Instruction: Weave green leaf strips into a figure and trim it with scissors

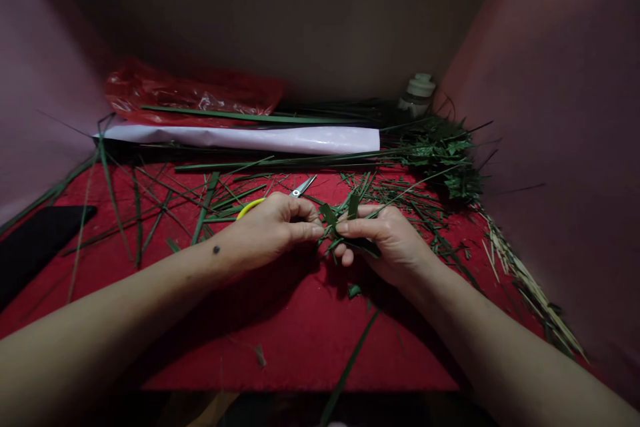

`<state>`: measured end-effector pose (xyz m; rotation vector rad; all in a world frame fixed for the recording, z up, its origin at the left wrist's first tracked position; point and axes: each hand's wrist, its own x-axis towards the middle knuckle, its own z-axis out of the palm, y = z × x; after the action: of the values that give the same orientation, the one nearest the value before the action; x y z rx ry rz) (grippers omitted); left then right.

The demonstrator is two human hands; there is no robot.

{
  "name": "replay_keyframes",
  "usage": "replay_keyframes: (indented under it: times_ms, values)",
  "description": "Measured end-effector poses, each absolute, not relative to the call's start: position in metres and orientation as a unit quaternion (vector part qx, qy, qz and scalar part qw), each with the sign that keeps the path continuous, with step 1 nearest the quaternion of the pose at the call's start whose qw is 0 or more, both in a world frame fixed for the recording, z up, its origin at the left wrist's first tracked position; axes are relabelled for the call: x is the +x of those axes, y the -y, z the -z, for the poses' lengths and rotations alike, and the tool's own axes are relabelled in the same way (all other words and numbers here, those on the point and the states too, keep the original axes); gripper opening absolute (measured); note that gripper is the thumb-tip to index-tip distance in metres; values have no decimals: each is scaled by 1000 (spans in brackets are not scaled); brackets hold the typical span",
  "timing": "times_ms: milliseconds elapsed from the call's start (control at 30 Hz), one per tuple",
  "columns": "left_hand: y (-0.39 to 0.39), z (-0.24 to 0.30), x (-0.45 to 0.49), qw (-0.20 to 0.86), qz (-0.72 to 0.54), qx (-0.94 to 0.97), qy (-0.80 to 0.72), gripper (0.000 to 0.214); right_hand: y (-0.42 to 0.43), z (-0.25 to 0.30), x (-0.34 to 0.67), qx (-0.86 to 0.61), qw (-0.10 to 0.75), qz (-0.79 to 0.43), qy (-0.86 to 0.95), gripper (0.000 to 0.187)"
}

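Note:
Between my hands, above the red tabletop, is a small woven piece of green leaf strips with several ends sticking out. My right hand is closed on it, thumb on top and fingers curled underneath. From the left, my left hand pinches the piece's edge between thumb and forefinger. Just behind my left hand lie scissors with yellow handles, partly hidden by that hand. A small green leaf scrap rests on the cloth below my right hand.
Cut strips and stems litter the red cloth. Behind them lie a white paper roll, a red plastic bag, a white-capped bottle and leafy greenery. A dark flat object is at left; pale stalks line the right wall.

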<state>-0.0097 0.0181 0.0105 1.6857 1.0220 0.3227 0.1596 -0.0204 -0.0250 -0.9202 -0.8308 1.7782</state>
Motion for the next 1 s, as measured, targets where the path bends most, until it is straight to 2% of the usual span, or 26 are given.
replay_keyframes:
  times_ms: [267,367,500,667,767,867,1000]
  values:
    - [-19,-14,-10,556,-163,709,-403,20,23,25,159,-404,445,-717,354,7]
    - [-18,-18,-9,481,-209,752,-399,23,25,25,158,-439,414,-708,367,8]
    - [-12,-15,-6,360,-203,828,-378,10,28,25,153,-448,382,-698,407,6]
    - [-8,-6,-3,266,-195,878,-346,15,28,24,151,-456,367,-682,437,3]
    - [-8,-7,-3,265,-203,877,-345,15,29,24,153,-452,369,-684,438,6]
    - [-10,-9,-4,304,-207,855,-366,14,28,25,154,-426,385,-704,418,11]
    - [-12,-9,-4,352,-194,826,-394,14,27,27,154,-412,407,-713,396,7]
